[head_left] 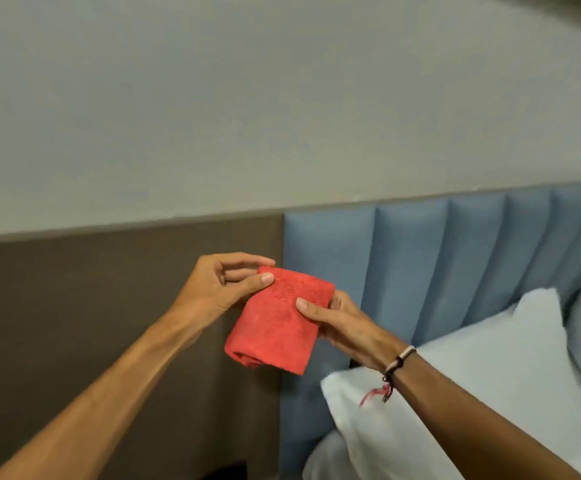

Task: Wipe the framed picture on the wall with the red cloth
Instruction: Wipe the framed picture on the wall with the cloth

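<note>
A folded red cloth [275, 320] hangs in front of me at the middle of the view. My left hand [223, 289] pinches its top left corner between thumb and fingers. My right hand [341, 323] grips its right edge, thumb on the front and fingers behind. A string bracelet is on my right wrist. No framed picture is in view; only a plain pale wall [247, 116] fills the upper half.
A blue padded headboard [455, 258] runs along the wall at right, with white pillows [472, 386] leaning against it. A dark brown wall panel [91, 306] covers the lower left.
</note>
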Motion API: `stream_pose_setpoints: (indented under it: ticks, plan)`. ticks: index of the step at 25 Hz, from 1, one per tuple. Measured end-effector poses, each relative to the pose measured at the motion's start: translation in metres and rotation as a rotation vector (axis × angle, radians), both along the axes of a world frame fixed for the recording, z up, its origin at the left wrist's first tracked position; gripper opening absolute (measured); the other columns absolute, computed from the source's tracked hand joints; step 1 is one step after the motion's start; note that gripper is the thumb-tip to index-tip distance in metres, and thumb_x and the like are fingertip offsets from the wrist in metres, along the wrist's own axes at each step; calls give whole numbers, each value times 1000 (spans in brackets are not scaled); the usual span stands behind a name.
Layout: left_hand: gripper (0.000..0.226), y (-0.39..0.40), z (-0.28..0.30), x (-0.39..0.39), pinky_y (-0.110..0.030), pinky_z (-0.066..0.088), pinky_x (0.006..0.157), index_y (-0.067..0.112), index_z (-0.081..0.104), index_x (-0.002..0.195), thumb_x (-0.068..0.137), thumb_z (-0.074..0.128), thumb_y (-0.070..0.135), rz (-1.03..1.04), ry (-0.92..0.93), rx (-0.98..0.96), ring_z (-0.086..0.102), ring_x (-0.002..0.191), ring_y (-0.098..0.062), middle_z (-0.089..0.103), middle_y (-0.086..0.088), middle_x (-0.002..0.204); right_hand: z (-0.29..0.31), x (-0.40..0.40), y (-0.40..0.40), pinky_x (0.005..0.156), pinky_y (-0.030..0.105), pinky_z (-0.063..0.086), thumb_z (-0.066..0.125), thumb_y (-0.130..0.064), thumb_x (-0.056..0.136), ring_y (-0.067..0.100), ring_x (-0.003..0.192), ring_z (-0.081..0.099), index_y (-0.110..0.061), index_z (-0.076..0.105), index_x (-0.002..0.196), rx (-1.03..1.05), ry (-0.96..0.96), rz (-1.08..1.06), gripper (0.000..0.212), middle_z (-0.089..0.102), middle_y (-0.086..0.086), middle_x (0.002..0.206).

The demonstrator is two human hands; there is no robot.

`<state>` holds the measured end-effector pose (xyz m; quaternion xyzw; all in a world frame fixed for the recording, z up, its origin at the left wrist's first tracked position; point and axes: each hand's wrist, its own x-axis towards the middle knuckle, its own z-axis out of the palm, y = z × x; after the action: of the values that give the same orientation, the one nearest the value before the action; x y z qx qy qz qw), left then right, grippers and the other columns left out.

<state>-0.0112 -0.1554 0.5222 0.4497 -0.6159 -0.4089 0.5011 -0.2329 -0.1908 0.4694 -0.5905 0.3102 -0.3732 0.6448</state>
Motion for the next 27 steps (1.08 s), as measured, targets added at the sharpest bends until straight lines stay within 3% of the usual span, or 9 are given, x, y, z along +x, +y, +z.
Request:
stream_pose_setpoints:
  ticks: [2,7,11,14,17,19,22,25,27]
  plan:
    - [23,-3,68,-19,-20,60,60,26,83,91,68,82,29,-13,-3,-112,77,77,-4,84,2,83,62,-10,2,92,31,60,72,-22,87,16,106,74,-15,73,119,-65,-127,-63,33,76,5,119]
    - [26,-21,193,-74,-17,58,61,18,83,93,70,85,28,-16,-2,-365,77,81,-4,83,1,89,174,-35,-3,105,47,55,87,-43,73,32,118,69,-8,68,129,-132,-442,-88,69,69,21,133]
    - [16,-47,271,-118,-19,58,57,17,81,97,82,81,22,6,-85,-539,78,82,-11,83,-2,90,240,-80,-22,102,52,56,74,-36,90,36,120,69,-7,62,133,-197,-510,-216,53,71,22,130]
    - [17,-70,325,-138,-27,61,58,16,77,101,91,72,28,137,-174,-693,76,80,-21,79,-6,90,283,-123,-40,93,44,62,68,-36,93,32,113,74,-8,68,125,-302,-441,-362,42,77,16,121]
    - [27,-95,381,-153,-29,60,68,14,73,108,96,63,36,335,-331,-903,73,87,-21,76,-7,100,329,-162,-68,79,40,63,66,-35,94,29,103,76,-19,69,114,-465,-424,-713,26,79,10,113]
    - [34,-108,416,-158,-26,54,76,14,68,117,98,57,41,443,-479,-1019,70,95,-20,74,-8,108,361,-176,-87,81,33,59,63,-32,98,25,106,71,-26,66,113,-616,-457,-986,17,74,7,120]
    - [52,-141,466,-167,-42,50,96,18,50,144,102,44,48,646,-878,-1138,61,121,-29,63,-14,134,407,-183,-124,86,20,58,60,-24,99,20,114,65,-22,54,141,-1024,-301,-1255,42,62,6,138]
    - [64,-174,506,-176,-48,39,113,24,25,160,103,30,53,867,-1243,-1195,44,144,-34,42,-17,159,442,-176,-161,111,54,48,68,-4,91,32,135,54,-16,46,151,-1331,96,-1399,65,55,10,150]
    - [69,-196,519,-179,-50,31,119,27,11,163,102,19,58,948,-1403,-1221,32,152,-34,27,-19,167,446,-166,-185,117,57,38,68,-1,90,30,142,47,-20,41,153,-1467,352,-1295,71,51,7,154]
